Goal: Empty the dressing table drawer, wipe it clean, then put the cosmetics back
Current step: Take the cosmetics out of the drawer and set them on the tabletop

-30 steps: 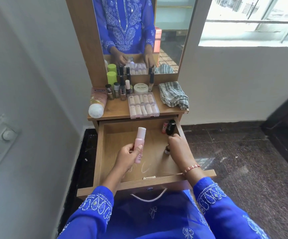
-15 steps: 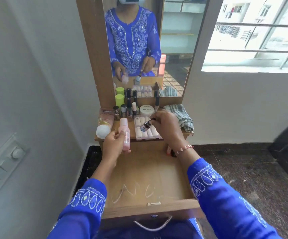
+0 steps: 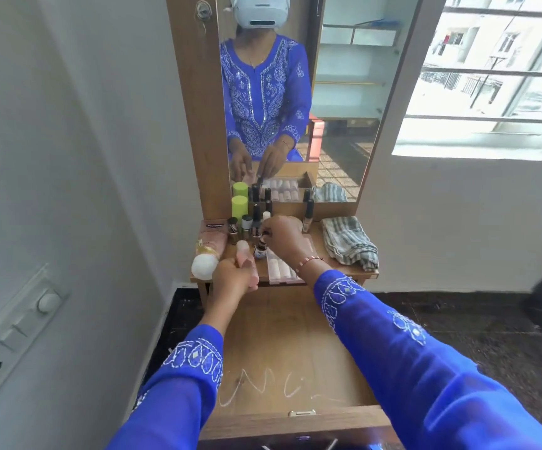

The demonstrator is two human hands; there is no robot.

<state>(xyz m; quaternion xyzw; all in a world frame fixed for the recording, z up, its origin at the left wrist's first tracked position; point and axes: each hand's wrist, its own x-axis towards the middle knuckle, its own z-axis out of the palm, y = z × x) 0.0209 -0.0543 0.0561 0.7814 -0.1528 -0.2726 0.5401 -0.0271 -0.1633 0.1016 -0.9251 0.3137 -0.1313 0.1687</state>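
Reaching over the open drawer (image 3: 282, 345) in the head view, both hands work at the front of the bench (image 3: 324, 237). The left hand (image 3: 234, 279) is curled round one pink bottle (image 3: 243, 251), its long axis close to upright with the pale cap pointing up and slightly away from the person; the bottle sits at the bench's front edge, just right of a pink tube (image 3: 209, 243) that lies flat with its white cap (image 3: 204, 267) pointing toward the person. The right hand (image 3: 284, 235) pinches the top of one small dark bottle (image 3: 259, 250) with its fingertips; that bottle stands upright, cap up, between the pink bottle and a clear case (image 3: 282, 269) of pale rolls lying flat on the bench. I cannot tell whether either bottle's base touches the wood.

Behind the hands stands a cluster of small upright bottles (image 3: 246, 224), too crowded to count surely, and one green canister (image 3: 239, 206) against the mirror (image 3: 295, 92). One slim dark-capped tube (image 3: 308, 216) stands upright to the right of the right hand. One striped cloth (image 3: 349, 241) lies bunched at the bench's right end, well apart from the bottles.

The drawer floor shows white scribbled marks (image 3: 263, 389) near its front wall; the right forearm hides the drawer's far right corner. One wall switch panel (image 3: 13, 329) is on the left wall.
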